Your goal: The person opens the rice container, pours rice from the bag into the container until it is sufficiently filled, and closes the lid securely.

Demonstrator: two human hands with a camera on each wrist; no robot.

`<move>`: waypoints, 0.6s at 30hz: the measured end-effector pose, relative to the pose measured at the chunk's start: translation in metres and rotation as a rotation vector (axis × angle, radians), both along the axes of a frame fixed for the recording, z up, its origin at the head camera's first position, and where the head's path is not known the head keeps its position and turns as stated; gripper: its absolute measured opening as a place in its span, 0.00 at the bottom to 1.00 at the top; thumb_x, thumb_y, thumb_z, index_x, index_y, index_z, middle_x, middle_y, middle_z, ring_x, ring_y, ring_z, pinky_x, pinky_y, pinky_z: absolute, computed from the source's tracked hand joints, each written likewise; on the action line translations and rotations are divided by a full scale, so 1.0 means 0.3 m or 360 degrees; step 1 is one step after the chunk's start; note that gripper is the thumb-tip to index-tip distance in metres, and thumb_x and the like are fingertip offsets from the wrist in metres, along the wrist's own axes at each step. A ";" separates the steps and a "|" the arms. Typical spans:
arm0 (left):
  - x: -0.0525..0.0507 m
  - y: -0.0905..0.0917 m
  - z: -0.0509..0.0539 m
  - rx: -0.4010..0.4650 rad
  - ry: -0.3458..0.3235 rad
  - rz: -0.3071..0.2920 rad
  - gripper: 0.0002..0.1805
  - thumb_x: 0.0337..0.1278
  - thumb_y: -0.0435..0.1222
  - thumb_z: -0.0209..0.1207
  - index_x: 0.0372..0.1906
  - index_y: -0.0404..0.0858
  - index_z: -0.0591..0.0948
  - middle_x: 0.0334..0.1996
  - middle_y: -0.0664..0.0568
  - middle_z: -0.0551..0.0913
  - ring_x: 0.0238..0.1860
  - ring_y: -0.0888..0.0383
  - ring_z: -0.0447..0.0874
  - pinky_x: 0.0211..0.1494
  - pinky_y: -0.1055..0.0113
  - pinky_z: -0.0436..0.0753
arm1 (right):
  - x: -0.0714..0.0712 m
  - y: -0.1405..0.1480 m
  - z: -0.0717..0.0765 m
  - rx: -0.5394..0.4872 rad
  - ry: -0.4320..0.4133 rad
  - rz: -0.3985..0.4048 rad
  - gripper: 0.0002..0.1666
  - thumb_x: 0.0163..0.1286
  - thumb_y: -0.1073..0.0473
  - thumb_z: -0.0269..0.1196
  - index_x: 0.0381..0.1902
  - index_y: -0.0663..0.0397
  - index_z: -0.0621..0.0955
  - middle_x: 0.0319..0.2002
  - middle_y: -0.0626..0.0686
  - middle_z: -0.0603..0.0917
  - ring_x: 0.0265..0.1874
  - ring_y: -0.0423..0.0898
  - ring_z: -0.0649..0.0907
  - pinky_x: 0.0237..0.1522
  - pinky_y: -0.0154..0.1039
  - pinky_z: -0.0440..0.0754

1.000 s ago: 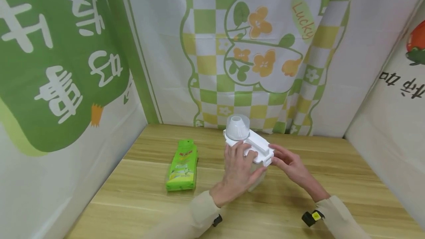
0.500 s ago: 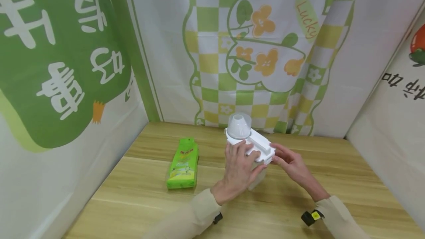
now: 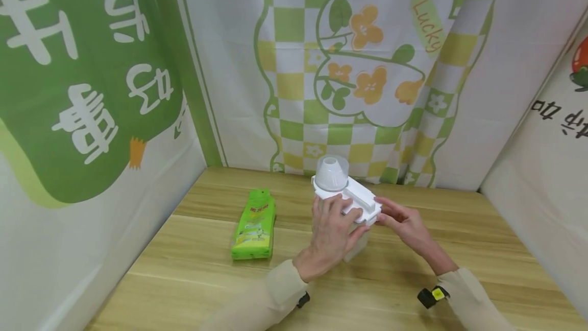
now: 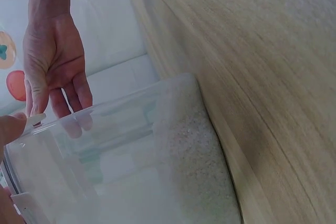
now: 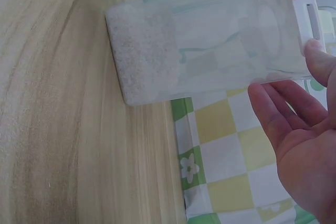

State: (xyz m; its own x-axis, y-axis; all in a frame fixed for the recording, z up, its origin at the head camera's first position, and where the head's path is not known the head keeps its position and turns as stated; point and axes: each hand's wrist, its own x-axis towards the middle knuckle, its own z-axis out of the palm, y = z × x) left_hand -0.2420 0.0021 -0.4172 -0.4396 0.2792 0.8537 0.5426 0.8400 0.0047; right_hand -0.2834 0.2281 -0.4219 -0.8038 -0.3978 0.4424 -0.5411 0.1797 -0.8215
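Observation:
A clear plastic storage container (image 3: pixel 356 250) stands upright on the table, with pale rice-like grains (image 5: pixel 142 51) in its lower part. Its white lid (image 3: pixel 360 195) carries a clear cup over a white cone (image 3: pixel 332 173). My left hand (image 3: pixel 328 231) holds the lid from the near side, fingers bent over its top and thumb along its edge. At the lid's right end my right hand (image 3: pixel 409 226) pinches, its thumb on the white latch (image 5: pixel 307 19) and its fingers touching the container's side. The left fingertips are partly hidden in both wrist views.
A green packet (image 3: pixel 253 226) lies on the wooden table (image 3: pixel 184 269), left of the container. Printed cloth hangs behind (image 3: pixel 291 86) and along both sides. A black strap with a yellow piece (image 3: pixel 432 296) is on the right wrist.
The latch at the lid's right end stuck out a second ago and now lies closer to the container. Both hands keep nearly the same places; the view has shifted slightly.

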 end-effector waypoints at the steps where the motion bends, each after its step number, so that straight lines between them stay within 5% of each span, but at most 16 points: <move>1: -0.001 0.000 0.000 0.0002 0.0006 -0.0002 0.19 0.46 0.58 0.69 0.39 0.55 0.82 0.48 0.54 0.81 0.54 0.52 0.73 0.63 0.40 0.69 | 0.000 0.000 0.001 0.0002 0.0001 0.0000 0.26 0.71 0.68 0.58 0.65 0.69 0.71 0.44 0.32 0.86 0.40 0.36 0.87 0.42 0.34 0.86; 12: -0.023 0.017 -0.007 0.0030 0.0166 0.0008 0.19 0.40 0.58 0.72 0.38 0.56 0.83 0.45 0.55 0.82 0.50 0.54 0.75 0.59 0.43 0.72 | -0.022 0.004 -0.003 -0.0059 0.0072 0.0062 0.25 0.70 0.71 0.58 0.64 0.72 0.71 0.44 0.36 0.87 0.37 0.38 0.88 0.41 0.41 0.87; 18: -0.026 0.040 -0.001 0.0082 0.0048 0.0009 0.18 0.44 0.57 0.71 0.39 0.55 0.83 0.47 0.55 0.81 0.52 0.54 0.73 0.61 0.40 0.68 | -0.044 0.016 0.010 -0.0041 0.0071 0.0115 0.25 0.72 0.71 0.55 0.66 0.73 0.68 0.50 0.34 0.85 0.42 0.37 0.87 0.40 0.43 0.88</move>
State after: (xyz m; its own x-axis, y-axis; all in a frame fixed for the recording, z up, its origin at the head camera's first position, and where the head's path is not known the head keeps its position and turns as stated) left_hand -0.2498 0.0140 -0.4174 -0.4149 0.2323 0.8797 0.5386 0.8420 0.0316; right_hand -0.2968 0.2330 -0.4191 -0.7528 -0.4420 0.4878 -0.5879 0.1181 -0.8003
